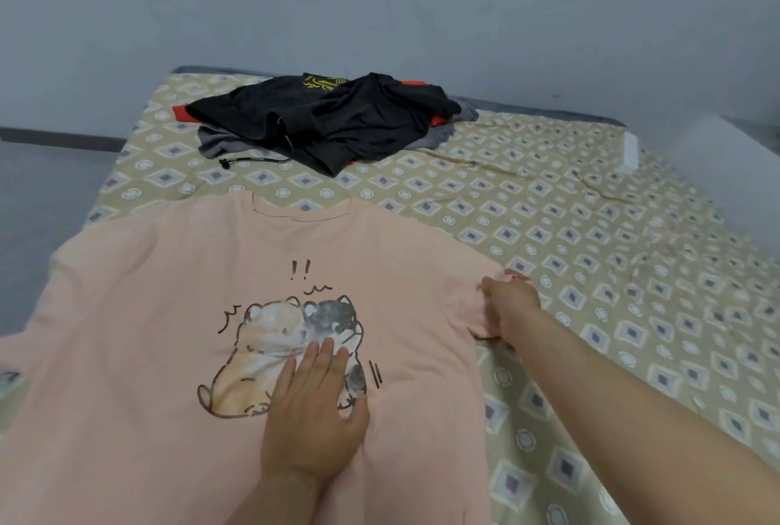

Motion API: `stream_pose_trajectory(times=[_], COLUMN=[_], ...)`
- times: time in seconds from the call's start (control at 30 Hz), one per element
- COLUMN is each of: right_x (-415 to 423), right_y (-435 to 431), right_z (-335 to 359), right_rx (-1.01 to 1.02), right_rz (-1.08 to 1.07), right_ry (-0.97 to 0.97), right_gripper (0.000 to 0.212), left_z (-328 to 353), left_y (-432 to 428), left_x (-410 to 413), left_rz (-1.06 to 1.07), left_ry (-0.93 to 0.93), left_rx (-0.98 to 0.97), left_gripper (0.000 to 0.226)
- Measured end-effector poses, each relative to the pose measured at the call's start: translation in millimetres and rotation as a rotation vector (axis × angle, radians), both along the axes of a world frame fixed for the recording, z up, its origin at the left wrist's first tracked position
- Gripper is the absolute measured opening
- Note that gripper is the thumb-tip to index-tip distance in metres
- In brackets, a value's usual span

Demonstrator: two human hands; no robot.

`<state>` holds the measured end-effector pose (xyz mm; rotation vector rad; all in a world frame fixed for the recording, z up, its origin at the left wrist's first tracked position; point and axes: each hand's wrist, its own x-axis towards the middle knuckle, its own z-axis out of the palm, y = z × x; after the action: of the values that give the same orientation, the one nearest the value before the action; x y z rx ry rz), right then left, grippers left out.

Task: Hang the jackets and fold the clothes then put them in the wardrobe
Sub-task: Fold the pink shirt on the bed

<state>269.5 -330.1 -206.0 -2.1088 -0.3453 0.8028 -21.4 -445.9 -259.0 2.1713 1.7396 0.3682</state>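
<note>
A pink T-shirt point(169, 313) is laid print-up on the patterned bed point(139, 170), collar pointed away from the person. Its chest is pinned by the left hand point(314, 406), fingers flat and together, while the sleeve point(473, 315) at its right edge is pinched in the curled right hand point(513, 305), judged best placed to fold it inward, leftward

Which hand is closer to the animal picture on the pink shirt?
Left. The left hand lies flat on the picture, fingers over its right part. The right hand is off to the side, gripping the sleeve of the shirt.
</note>
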Motion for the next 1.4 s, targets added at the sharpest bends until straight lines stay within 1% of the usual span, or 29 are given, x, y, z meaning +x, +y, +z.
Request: stream_pose_trajectory(times=[0.03, 0.1, 0.17, 0.27, 0.3, 0.33, 0.37, 0.4, 0.43, 0.5, 0.53, 0.57, 0.6, 0.67, 0.7, 0.73, 0.77, 0.8, 0.87, 0.9, 0.97, 1.03, 1.13, 1.17, 1.2, 1.27, 1.33, 1.4], right_x=[3.7, 12.0, 18.7, 21.5, 21.4, 19.4, 15.3, 9.4, 0.9, -21.4, -37.4, -54.8, -72.0, -105.9, -120.0, -131.7, -141.6, -151.6, -168.2, -173.3, -174.8, -172.8, -173.4, -175.1, -175.6, -175.9, -177.2, -179.0], right_y=[3.6, 2.7, -0.5, 3.5, 6.1, 7.7, 8.2, 9.0, 9.7, 12.0, 12.4, 11.9, 12.4, 10.0, 6.6, 1.9, -6.1, -18.0, -48.3, -62.9, -80.2, -81.7, -78.9, -78.6, -77.9, -77.4, -76.4, -75.5], right_z=[-1.4, -0.8, -3.0, -5.4, -3.7, 1.1, 7.7, 15.0, 22.1, 28.4, 30.8, 30.6, 26.6, 16.7, 10.8, 3.4, -4.3, -12.8, -30.5, -39.3, -50.9, -53.5, -49.0, -48.5, -49.0, -51.4, -51.5, -50.2], right_rx=[0.012, 0.021, 0.016, 0.060, 0.078, 0.105, 0.143, 0.177, 0.196, 0.197, 0.201, 0.203, 0.164, -0.084, -0.221, -0.321, -0.351, -0.327, -0.229, -0.193, -0.150, -0.116, -0.096, -0.098, -0.109, -0.150, -0.178, -0.195], right_rz=[-0.010, -0.081, -0.106, -0.099, -0.077, -0.038, -0.002, 0.040, 0.121, 0.354, 0.484, 0.631, 0.800, 1.115, 1.194, 1.216, 1.193, 1.151, 1.091, 1.074, 1.043, 1.021, 0.998, 0.993, 0.991, 0.991, 0.982, 0.975], right_ry=[-0.045, -0.048, -0.008, 0.112, 0.177, 0.243, 0.278, 0.255, 0.182, -0.078, -0.227, -0.355, -0.471, -0.672, -0.773, -0.884, -0.956, -0.971, -0.931, -0.931, -0.967, -0.989, -0.989, -0.990, -0.993, -1.002, -1.016, -1.030], right_gripper=[0.044, 0.043, 0.040, 0.047, 0.045, 0.037, 0.026, 0.021, 0.023, 0.044, 0.046, 0.042, 0.036, 0.027, 0.030, 0.037, 0.045, 0.054, 0.067, 0.069, 0.064, 0.057, 0.054, 0.054, 0.054, 0.056, 0.058, 0.060], left_z=[0.8, 2.8, 5.6, 6.7, 6.2, 5.3, 4.6, 3.6, 2.9, 3.7, 4.4, 4.9, 4.8, 4.3, 4.1, 3.9, 3.9, 3.5, -1.4, -2.9, -1.7, -1.7, 4.8, 5.7, 4.7, 1.6, 0.0, 4.0], left_y=[-0.2, -1.3, -1.6, -1.1, -1.0, -0.8, -0.9, -1.0, -0.7, -0.2, 0.0, -0.2, -0.3, -0.7, -0.6, -0.1, -0.1, -0.7, -2.3, -2.7, -1.6, -0.5, -1.6, -1.6, -0.1, 6.7, 20.6, 38.4], left_x=[-0.6, -1.2, -2.0, -2.2, -2.3, -2.4, -2.2, -2.0, -1.6, -0.8, -0.7, -1.0, -1.5, -2.4, -2.6, -3.2, -3.7, -3.9, -3.7, -4.1, -4.5, -4.3, -9.5, -14.7, -21.3, -44.5, -83.3, -131.0], left_rz=[0.002, 0.006, 0.011, 0.007, 0.005, 0.003, 0.001, 0.001, 0.001, 0.004, 0.006, 0.007, 0.008, 0.008, 0.004, -0.001, -0.007, -0.009, -0.002, 0.017, 0.103, 0.181, 0.252, 0.263, 0.280, 0.321, 0.404, 0.521], left_ry=[-0.007, -0.021, -0.042, -0.050, -0.050, -0.051, -0.051, -0.049, -0.049, -0.046, -0.046, -0.048, -0.049, -0.054, -0.058, -0.064, -0.069, -0.076, -0.112, -0.161, -0.287, -0.405, -0.465, -0.426, -0.348, -0.173, -0.077, 0.017], left_rx=[-0.005, -0.029, -0.041, -0.048, -0.044, -0.042, -0.047, -0.055, -0.060, -0.055, -0.052, -0.052, -0.049, -0.043, -0.046, -0.053, -0.060, -0.047, 0.025, 0.039, 0.059, 0.065, 0.088, 0.112, 0.140, 0.123, 0.117, 0.128], left_gripper=[0.064, 0.064, 0.063, 0.062, 0.062, 0.063, 0.063, 0.063, 0.063, 0.063, 0.063, 0.063, 0.063, 0.064, 0.064, 0.065, 0.065, 0.065, 0.068, 0.071, 0.076, 0.065, 0.055, 0.053, 0.052, 0.056, 0.064, 0.068])
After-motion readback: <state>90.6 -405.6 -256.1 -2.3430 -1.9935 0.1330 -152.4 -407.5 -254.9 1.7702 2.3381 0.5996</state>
